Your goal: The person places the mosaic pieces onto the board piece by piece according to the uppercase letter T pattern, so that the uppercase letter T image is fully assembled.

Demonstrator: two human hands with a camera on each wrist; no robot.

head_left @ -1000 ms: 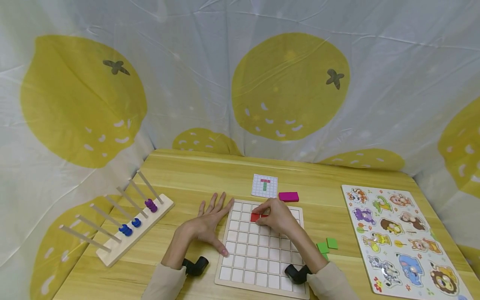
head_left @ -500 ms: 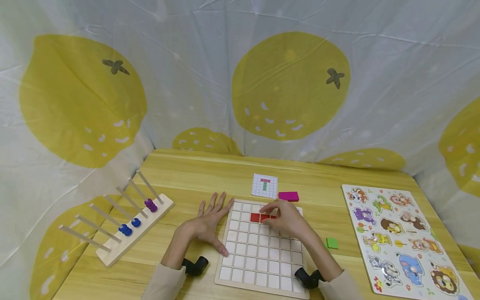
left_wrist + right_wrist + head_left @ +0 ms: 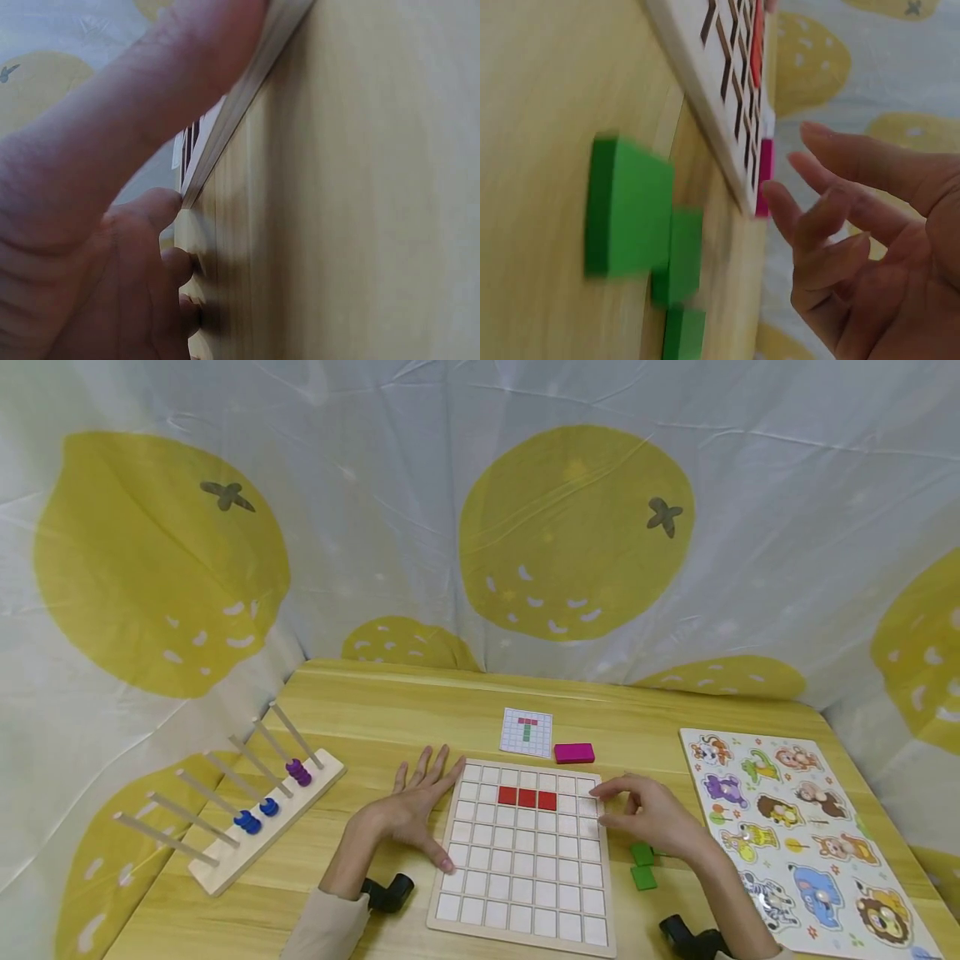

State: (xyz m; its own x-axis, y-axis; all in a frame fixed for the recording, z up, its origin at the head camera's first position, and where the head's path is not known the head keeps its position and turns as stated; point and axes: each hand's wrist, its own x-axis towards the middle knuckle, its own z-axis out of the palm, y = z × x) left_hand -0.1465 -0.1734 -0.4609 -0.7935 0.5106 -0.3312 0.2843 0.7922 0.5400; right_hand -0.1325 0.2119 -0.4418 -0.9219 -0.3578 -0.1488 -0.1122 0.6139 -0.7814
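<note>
Three red square tiles (image 3: 527, 797) sit side by side in the second row of a wooden grid board (image 3: 504, 862). My left hand (image 3: 408, 814) rests at the board's left edge, fingers spread, its thumb touching the frame. Off the board's right edge hovers my right hand (image 3: 652, 814), fingers loosely bent and a gap between thumb and index finger, holding nothing. Below it on the table lie green square tiles (image 3: 642, 877); the right wrist view shows three green tiles (image 3: 634, 206) close together. A card (image 3: 527, 732) with a red and green T pattern lies behind the board.
A magenta block (image 3: 573, 753) lies beside the card. To the left stands a peg rack (image 3: 273, 827) with blue and purple rings. An animal puzzle board (image 3: 810, 843) occupies the right side of the table. A lemon-print curtain (image 3: 390, 527) hangs behind.
My right hand has let go of the red tiles and moved right, off the board, toward the green tiles. All three red tiles are now uncovered. The left hand has stayed put.
</note>
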